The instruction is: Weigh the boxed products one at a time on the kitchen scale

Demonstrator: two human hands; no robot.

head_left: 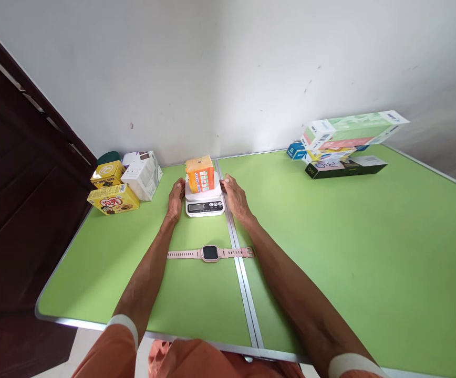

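Note:
A white kitchen scale [205,208] stands on the green table, its dark display and buttons facing me. On its platform sits an orange pack of tissues [199,175], upright and slightly turned. My left hand [176,198] is at the scale's left side, fingers curved in against its edge. At the opposite side my right hand [235,197] has its fingers against the right edge, thumb up. Both hands hold the scale between them; the fingertips are partly hidden. Nearer to me, a pink smartwatch [210,253] lies flat with its strap stretched out between my forearms.
At the left back of the green table [330,252] stand yellow boxes [113,199], a white box [143,176] and a dark green round lid [109,157]. Stacked boxes, including a long green-and-white box [356,128] and a black box [346,167], are at the right back by the wall.

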